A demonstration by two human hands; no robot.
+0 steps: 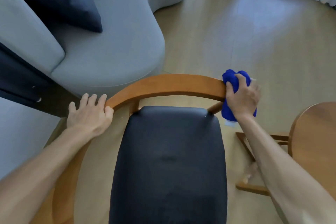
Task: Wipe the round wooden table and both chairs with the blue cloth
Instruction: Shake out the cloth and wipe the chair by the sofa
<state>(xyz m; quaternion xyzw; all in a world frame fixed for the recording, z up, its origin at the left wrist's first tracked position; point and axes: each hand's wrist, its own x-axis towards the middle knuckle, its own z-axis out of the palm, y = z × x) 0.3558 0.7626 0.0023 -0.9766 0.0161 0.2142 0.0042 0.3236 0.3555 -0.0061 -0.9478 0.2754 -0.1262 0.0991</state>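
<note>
Head view: right hand (242,96) squeezes blue cloth (234,80) on chair rail (167,83), frame middle right.
Rail runs: leftward to left hand (90,112), which grips its other end.

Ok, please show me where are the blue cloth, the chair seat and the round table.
blue cloth (234,80): head view, upper bunched part above the fingers.
chair seat (169,160): head view, middle of the dark cushion.
round table (316,138): head view, bare wooden top.

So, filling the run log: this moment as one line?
wiping chair backrest | right hand grips blue cloth | left hand steadies rail
</note>
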